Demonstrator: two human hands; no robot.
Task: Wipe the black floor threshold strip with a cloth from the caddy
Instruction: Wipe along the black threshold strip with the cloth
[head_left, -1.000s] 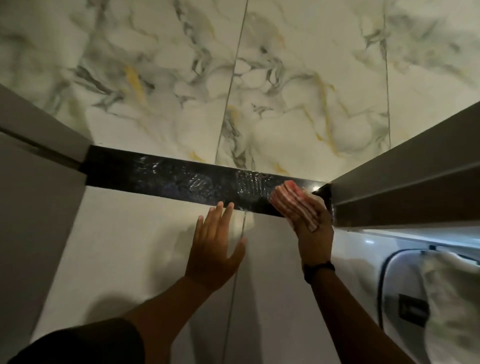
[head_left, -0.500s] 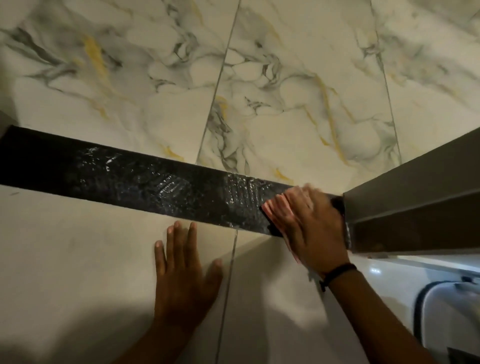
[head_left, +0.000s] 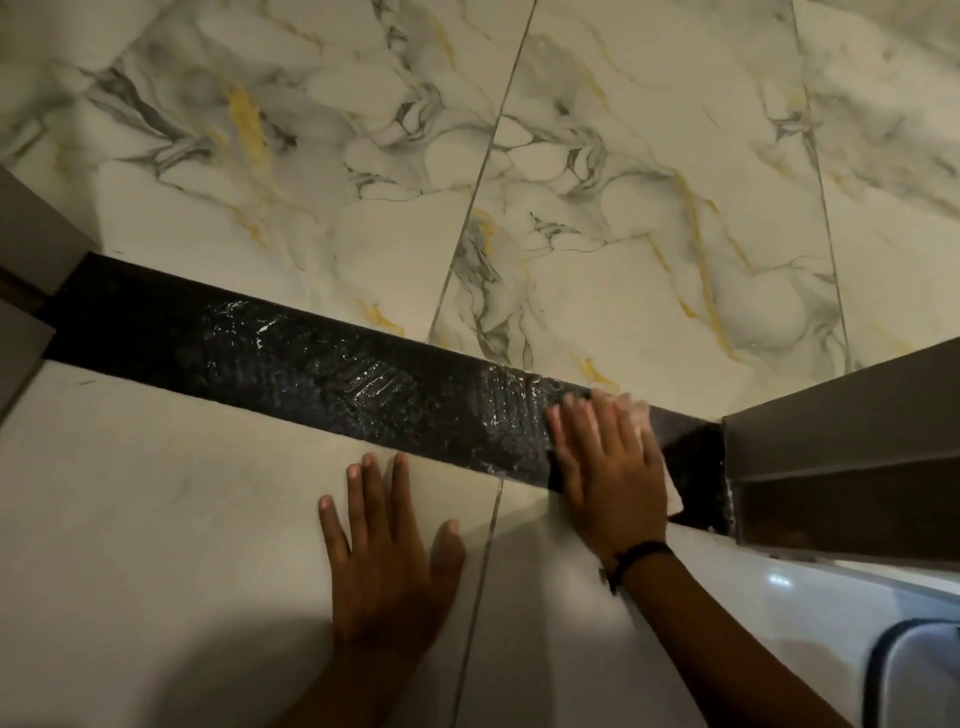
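Two hands down on the floor, no brands, labels or readable writing anywhere. Your right hand lies palm-down, fingers spread and pointing away from you, flat on the black threshold strip near its right end; the hand is slightly motion-blurred. Under it sits the cloth, pale, only slivers showing past the fingertips and along the hand's right side, so your grip there is a flat press on the cloth, not a closed fist. A dark band circles that wrist. Your left hand is planted flat, fingers together, thumb out, empty, on the plain pale floor tile just on your side of the strip, fingertips close to the strip's near edge but not on it. The strip runs diagonally from the left door frame to the grey door frame at right, with wet shiny streaks across its middle and beside your right hand. Beyond it, marble-patterned tiles with grey and gold veins. A white container with a dark rim shows at bottom right, cut off.
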